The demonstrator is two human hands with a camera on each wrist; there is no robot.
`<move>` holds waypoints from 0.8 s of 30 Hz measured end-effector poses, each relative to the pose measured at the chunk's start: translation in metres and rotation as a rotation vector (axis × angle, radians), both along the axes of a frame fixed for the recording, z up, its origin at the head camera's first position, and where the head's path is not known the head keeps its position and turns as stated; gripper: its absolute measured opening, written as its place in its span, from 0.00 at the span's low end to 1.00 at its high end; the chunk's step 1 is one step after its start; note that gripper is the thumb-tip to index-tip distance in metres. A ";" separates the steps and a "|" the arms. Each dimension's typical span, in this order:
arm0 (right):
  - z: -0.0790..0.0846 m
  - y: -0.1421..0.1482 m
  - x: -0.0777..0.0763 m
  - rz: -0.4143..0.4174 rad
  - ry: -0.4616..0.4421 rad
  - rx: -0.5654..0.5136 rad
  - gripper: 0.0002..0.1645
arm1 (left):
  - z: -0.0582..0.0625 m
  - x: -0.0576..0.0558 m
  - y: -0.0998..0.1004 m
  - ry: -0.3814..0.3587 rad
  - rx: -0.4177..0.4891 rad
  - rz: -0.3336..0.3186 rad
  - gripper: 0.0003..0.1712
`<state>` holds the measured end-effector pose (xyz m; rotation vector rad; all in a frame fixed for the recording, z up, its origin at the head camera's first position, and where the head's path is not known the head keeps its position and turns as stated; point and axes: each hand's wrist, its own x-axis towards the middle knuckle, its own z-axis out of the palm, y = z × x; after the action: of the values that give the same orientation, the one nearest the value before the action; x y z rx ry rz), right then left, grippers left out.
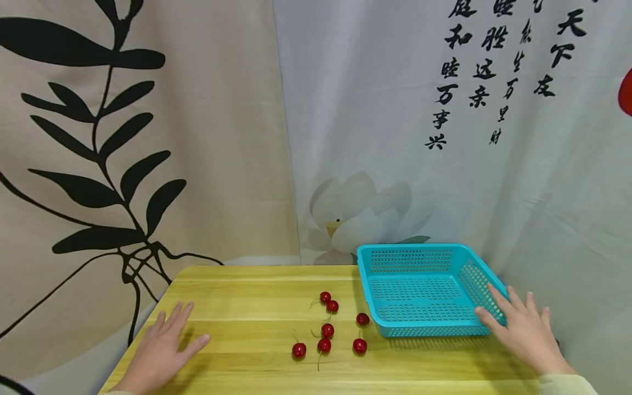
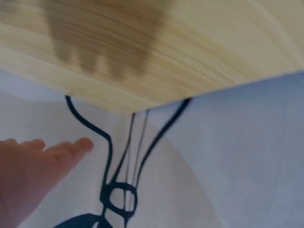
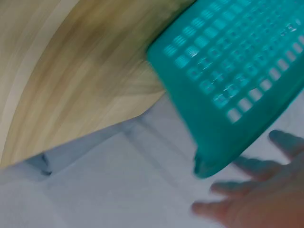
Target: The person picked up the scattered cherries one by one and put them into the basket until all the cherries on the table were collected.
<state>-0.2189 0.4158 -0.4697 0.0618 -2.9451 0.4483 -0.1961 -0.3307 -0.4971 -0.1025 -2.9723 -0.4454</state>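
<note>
Several dark red cherries (image 1: 327,330), most with visible stems, lie on the wooden table left of a turquoise plastic basket (image 1: 387,332). The basket has a perforated floor and walls, and no fruit shows inside it. My right hand (image 1: 523,329) is at the basket's right front corner with fingers spread; whether it touches the rim I cannot tell. In the right wrist view its fingers (image 3: 256,168) appear beside the basket wall (image 3: 183,111). Above the table's left side my left hand (image 1: 160,348) is spread, holding nothing, away from the cherries.
The light wooden table (image 1: 237,307) has its left edge beneath my left hand. Behind it hangs a pale cloth (image 1: 237,137) printed with dark leaves, writing and a flower. The basket stands near the table's back right.
</note>
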 end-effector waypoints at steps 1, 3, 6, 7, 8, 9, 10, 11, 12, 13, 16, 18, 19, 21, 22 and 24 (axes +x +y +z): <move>-0.002 -0.005 0.002 0.034 0.034 -0.018 0.51 | 0.001 0.001 0.003 0.011 0.009 -0.005 0.55; -0.008 -0.016 0.004 0.119 0.134 -0.057 0.49 | 0.004 0.002 0.012 0.027 0.027 -0.020 0.53; -0.016 -0.033 0.008 0.221 0.251 -0.094 0.40 | 0.008 0.006 0.037 0.059 0.045 -0.051 0.44; -0.018 -0.038 0.008 0.240 0.275 -0.099 0.36 | 0.011 0.008 0.049 0.060 0.050 -0.067 0.40; -0.020 -0.042 0.008 0.252 0.294 -0.106 0.32 | 0.013 0.009 0.061 0.062 0.055 -0.083 0.36; -0.022 -0.046 0.007 0.257 0.296 -0.111 0.28 | 0.014 0.011 0.075 0.070 0.057 -0.102 0.32; -0.023 -0.050 0.007 0.255 0.299 -0.110 0.24 | 0.015 0.013 0.088 0.084 0.059 -0.129 0.29; -0.024 -0.053 0.007 0.256 0.302 -0.116 0.21 | 0.016 0.015 0.101 0.105 0.065 -0.167 0.26; -0.025 -0.056 0.007 0.256 0.309 -0.116 0.18 | 0.016 0.016 0.115 0.120 0.067 -0.207 0.24; -0.026 -0.058 0.006 0.251 0.319 -0.114 0.16 | 0.016 0.017 0.128 0.138 0.066 -0.251 0.23; -0.029 -0.064 0.007 0.240 0.350 -0.116 0.12 | 0.014 0.017 0.167 0.173 0.051 -0.396 0.22; -0.029 -0.069 0.009 0.230 0.358 -0.121 0.12 | 0.014 0.014 0.194 0.148 0.049 -0.479 0.22; -0.029 -0.071 0.009 0.221 0.356 -0.123 0.12 | 0.013 0.012 0.207 0.131 0.046 -0.511 0.23; -0.029 -0.077 0.010 0.211 0.343 -0.125 0.12 | 0.012 0.008 0.234 0.098 0.038 -0.555 0.24; -0.028 -0.080 0.011 0.208 0.332 -0.124 0.12 | 0.010 0.005 0.246 0.084 0.035 -0.566 0.25; -0.027 -0.086 0.011 0.204 0.299 -0.127 0.12 | 0.006 0.001 0.269 0.054 0.031 -0.570 0.25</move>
<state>-0.2081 0.3296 -0.4965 0.3817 -2.6209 0.5966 -0.1948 -0.0615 -0.4910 -0.9530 -2.8391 -0.5329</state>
